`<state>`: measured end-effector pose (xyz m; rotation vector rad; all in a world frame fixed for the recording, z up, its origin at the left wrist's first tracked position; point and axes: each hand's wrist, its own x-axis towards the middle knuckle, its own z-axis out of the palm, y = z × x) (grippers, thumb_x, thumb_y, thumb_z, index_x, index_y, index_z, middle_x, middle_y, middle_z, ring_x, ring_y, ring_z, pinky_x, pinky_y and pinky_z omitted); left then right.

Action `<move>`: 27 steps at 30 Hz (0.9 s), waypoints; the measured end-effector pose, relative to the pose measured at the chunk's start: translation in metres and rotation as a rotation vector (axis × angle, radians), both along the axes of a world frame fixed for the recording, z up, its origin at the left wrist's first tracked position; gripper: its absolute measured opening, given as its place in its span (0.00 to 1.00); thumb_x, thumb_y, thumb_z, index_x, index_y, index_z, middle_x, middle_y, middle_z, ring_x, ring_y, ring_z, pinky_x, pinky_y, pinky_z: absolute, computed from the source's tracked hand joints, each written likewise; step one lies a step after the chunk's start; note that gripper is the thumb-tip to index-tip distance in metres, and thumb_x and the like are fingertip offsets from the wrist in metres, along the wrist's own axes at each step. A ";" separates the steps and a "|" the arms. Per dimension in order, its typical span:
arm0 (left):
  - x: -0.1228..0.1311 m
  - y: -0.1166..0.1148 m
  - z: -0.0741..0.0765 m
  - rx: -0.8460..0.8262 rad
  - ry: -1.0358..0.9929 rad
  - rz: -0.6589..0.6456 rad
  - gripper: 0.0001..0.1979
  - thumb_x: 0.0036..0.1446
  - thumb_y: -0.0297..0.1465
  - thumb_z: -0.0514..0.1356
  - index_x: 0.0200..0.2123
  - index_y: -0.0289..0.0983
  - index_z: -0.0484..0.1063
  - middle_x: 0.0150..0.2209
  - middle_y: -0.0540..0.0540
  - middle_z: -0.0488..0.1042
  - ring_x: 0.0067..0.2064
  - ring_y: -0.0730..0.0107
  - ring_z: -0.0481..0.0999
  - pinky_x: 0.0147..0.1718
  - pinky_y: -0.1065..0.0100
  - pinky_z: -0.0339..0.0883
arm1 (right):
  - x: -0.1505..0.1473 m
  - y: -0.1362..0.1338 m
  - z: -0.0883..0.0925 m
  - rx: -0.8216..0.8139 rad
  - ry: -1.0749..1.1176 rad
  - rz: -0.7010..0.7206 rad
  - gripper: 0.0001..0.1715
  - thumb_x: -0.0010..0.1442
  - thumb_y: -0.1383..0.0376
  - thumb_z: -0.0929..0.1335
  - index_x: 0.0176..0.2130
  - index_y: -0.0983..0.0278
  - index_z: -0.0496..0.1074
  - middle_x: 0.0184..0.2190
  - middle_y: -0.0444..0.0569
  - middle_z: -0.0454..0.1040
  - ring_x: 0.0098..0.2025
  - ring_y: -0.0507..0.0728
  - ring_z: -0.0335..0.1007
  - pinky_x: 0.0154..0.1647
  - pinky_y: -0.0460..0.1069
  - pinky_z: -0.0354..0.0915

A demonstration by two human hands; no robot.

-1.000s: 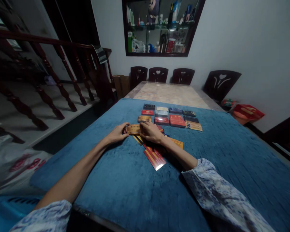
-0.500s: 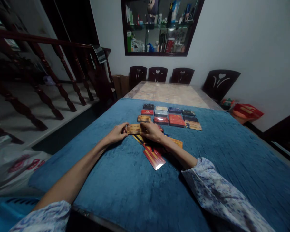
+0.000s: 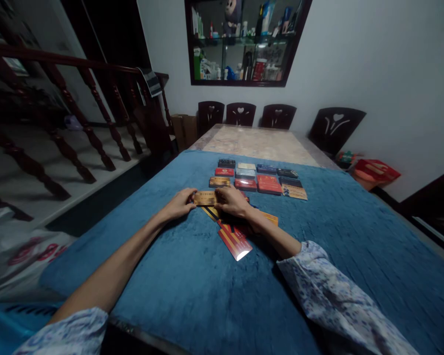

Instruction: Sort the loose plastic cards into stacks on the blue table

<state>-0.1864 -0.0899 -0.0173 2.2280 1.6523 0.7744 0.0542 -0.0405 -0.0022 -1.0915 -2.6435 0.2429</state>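
The left hand [image 3: 179,204] pinches the left end of a gold card [image 3: 205,198] between thumb and bent fingers, and the right hand [image 3: 232,201] grips its opposite end, knuckles up and fingers curled over it. Whether this is one card or a thin pile is hard to tell from here. It lies flat between the hands, low over the cloth. Both forearms reach in from the near edge, converging on it, with blue-and-white patterned sleeves [image 3: 340,291] around them.

Partly under the right hand and wrist lie loose cards: a yellow one with a dark stripe [image 3: 210,213], an orange one [image 3: 270,217] and, nearest the viewer, a red card with gold stripes [image 3: 235,243], glare on its corner. Just beyond, small piles of cards stand in rows: a gold pile [image 3: 220,182], a broad red pile [image 3: 269,185], others dark, blue or pale. The gold card carries a line of dark characters, too small to read.

Beneath everything is a blue plush cloth [image 3: 163,286]; past its far edge the tabletop [image 3: 247,140] shows beige and marbled. Dark chairs [image 3: 240,114] with heart cut-outs stand behind, under a glass-shelved cabinet [image 3: 286,59]. A wooden railing [image 3: 59,59] runs along the left; below it sits a white plastic bag [image 3: 7,266] with red print.
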 end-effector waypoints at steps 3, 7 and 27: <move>0.000 0.004 0.001 0.010 0.030 -0.019 0.19 0.49 0.29 0.62 0.47 0.34 0.74 0.38 0.46 0.73 0.39 0.63 0.72 0.41 0.64 0.68 | 0.001 0.000 0.004 -0.003 -0.008 -0.019 0.17 0.59 0.59 0.71 0.47 0.64 0.75 0.48 0.56 0.77 0.52 0.64 0.65 0.47 0.53 0.64; 0.002 0.007 0.006 -0.003 0.066 -0.026 0.19 0.49 0.29 0.62 0.47 0.35 0.74 0.39 0.46 0.72 0.40 0.62 0.71 0.43 0.62 0.67 | 0.004 -0.001 0.010 -0.007 -0.016 -0.029 0.18 0.59 0.58 0.71 0.47 0.63 0.76 0.50 0.57 0.76 0.53 0.65 0.64 0.47 0.55 0.64; 0.020 0.040 0.020 -0.004 0.105 -0.077 0.19 0.48 0.28 0.64 0.45 0.35 0.76 0.39 0.44 0.72 0.42 0.60 0.72 0.44 0.62 0.68 | 0.020 0.020 0.024 0.049 -0.099 -0.081 0.13 0.58 0.61 0.71 0.43 0.63 0.77 0.47 0.54 0.80 0.50 0.65 0.68 0.44 0.52 0.62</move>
